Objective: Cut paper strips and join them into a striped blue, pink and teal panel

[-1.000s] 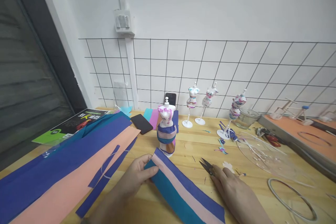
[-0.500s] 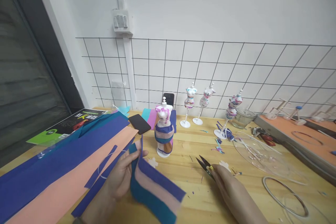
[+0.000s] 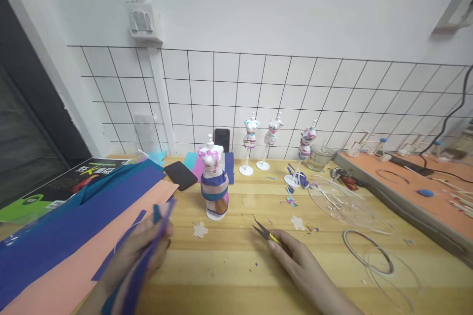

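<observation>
My left hand (image 3: 148,241) is closed on a striped strip (image 3: 135,280) of blue, pinkish and teal crepe-like paper, smeared by motion, its lower part hanging toward the near edge. In my right hand (image 3: 293,256) are small thread snips (image 3: 264,232) with dark pointed blades a little apart, pointing left over the wooden table (image 3: 207,275). Between and beyond the hands stands a small white dress-form mannequin (image 3: 212,162), pink patches on its chest and blue, mauve and teal bands wrapped around its waist. A pale flower-shaped cutout (image 3: 200,230) lies in front of it.
Long blue and peach paper sheets (image 3: 88,226) cover the left side. A black phone (image 3: 180,175) lies behind them. Several mannequins on stands (image 3: 251,133) are at the back. Paper scraps, a metal ring (image 3: 369,252), a glass jar (image 3: 320,157) and an orange-topped tray (image 3: 391,182) occupy the right.
My left hand has drawn the striped strip left and down, away from the mannequin. The snips have turned to point more leftward. The whole view has swung to the right.
</observation>
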A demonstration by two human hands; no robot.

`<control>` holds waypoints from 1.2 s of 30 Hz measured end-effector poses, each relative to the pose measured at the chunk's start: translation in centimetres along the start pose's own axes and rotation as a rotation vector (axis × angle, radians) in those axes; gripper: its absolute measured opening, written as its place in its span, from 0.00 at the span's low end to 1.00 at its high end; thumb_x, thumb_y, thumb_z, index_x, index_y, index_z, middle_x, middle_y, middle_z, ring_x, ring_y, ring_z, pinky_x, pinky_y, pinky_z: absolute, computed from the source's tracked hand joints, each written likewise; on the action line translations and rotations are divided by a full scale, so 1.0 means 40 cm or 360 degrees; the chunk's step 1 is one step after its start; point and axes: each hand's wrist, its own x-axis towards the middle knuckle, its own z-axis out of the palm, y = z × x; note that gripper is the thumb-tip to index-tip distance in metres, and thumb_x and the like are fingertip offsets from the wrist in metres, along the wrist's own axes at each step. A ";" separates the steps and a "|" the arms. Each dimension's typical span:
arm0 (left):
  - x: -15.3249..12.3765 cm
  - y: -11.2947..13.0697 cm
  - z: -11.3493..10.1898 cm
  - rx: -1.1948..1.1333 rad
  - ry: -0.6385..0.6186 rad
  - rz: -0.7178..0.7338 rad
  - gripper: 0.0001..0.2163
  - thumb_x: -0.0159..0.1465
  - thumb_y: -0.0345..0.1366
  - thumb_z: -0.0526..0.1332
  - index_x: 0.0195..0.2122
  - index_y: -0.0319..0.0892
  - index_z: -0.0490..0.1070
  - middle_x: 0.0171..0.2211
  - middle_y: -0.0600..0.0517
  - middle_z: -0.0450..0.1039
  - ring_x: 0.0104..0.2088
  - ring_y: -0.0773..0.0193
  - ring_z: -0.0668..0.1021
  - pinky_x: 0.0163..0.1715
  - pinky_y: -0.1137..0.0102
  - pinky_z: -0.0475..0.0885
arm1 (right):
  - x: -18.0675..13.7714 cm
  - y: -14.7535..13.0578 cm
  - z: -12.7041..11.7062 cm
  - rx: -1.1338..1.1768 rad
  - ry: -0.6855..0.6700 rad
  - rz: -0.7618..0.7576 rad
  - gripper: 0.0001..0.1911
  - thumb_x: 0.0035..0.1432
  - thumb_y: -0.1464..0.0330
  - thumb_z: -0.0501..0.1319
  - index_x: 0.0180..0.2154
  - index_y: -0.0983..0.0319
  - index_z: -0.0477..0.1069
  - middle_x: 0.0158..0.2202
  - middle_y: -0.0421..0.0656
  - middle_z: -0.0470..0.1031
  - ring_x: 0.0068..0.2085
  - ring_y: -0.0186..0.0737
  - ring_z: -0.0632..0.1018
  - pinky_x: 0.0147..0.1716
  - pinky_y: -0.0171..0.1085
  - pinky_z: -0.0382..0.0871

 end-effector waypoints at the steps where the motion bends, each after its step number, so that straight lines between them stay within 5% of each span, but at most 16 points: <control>1: 0.009 -0.016 0.014 0.0084 -0.0025 -0.0030 0.09 0.52 0.37 0.69 0.27 0.40 0.71 0.13 0.59 0.67 0.10 0.75 0.66 0.10 0.81 0.59 | 0.000 0.002 0.000 0.0003 -0.0002 -0.0001 0.20 0.62 0.53 0.51 0.43 0.62 0.70 0.41 0.45 0.76 0.45 0.46 0.74 0.44 0.36 0.66; 6: 0.034 -0.132 0.086 0.0751 -0.0343 -0.0063 0.15 0.51 0.45 0.69 0.30 0.38 0.74 0.27 0.52 0.76 0.30 0.63 0.76 0.30 0.74 0.68 | -0.009 -0.009 0.003 0.0000 -0.0025 0.0045 0.22 0.62 0.51 0.50 0.36 0.63 0.70 0.34 0.43 0.75 0.39 0.43 0.74 0.38 0.35 0.67; 10: 0.031 -0.180 0.101 0.0851 -0.0546 -0.0182 0.15 0.56 0.47 0.65 0.34 0.38 0.76 0.31 0.52 0.77 0.36 0.58 0.76 0.38 0.69 0.67 | -0.023 -0.034 0.013 0.0035 -0.0150 0.0022 0.23 0.64 0.52 0.48 0.36 0.62 0.71 0.36 0.43 0.75 0.39 0.43 0.74 0.40 0.36 0.66; 16: 0.034 -0.200 0.101 0.0854 -0.0463 -0.0228 0.17 0.56 0.49 0.64 0.31 0.38 0.76 0.27 0.53 0.76 0.30 0.62 0.74 0.32 0.72 0.65 | -0.039 -0.046 0.029 0.0010 -0.0385 -0.0087 0.23 0.65 0.53 0.46 0.32 0.62 0.70 0.32 0.42 0.74 0.36 0.40 0.73 0.36 0.34 0.66; 24: 0.028 -0.208 0.100 0.0899 -0.0528 -0.0220 0.17 0.57 0.49 0.62 0.33 0.39 0.77 0.30 0.51 0.77 0.34 0.58 0.75 0.38 0.69 0.67 | -0.054 -0.060 0.026 -0.0064 -0.0486 -0.0013 0.25 0.65 0.52 0.45 0.27 0.61 0.66 0.27 0.37 0.68 0.32 0.36 0.70 0.34 0.31 0.65; 30: 0.025 -0.214 0.105 0.0904 -0.0572 -0.0227 0.16 0.57 0.49 0.62 0.32 0.39 0.77 0.26 0.54 0.74 0.30 0.61 0.72 0.33 0.71 0.65 | -0.074 -0.051 0.030 -0.0030 -0.0430 0.0187 0.24 0.62 0.49 0.49 0.39 0.59 0.73 0.40 0.41 0.75 0.44 0.43 0.73 0.46 0.37 0.66; 36: 0.023 -0.228 0.102 0.0876 -0.0571 -0.0211 0.13 0.58 0.46 0.62 0.28 0.40 0.72 0.23 0.57 0.65 0.27 0.67 0.65 0.27 0.75 0.60 | -0.077 -0.038 0.042 -0.0025 -0.0446 0.0159 0.25 0.61 0.48 0.48 0.43 0.57 0.74 0.42 0.43 0.76 0.46 0.44 0.74 0.50 0.39 0.66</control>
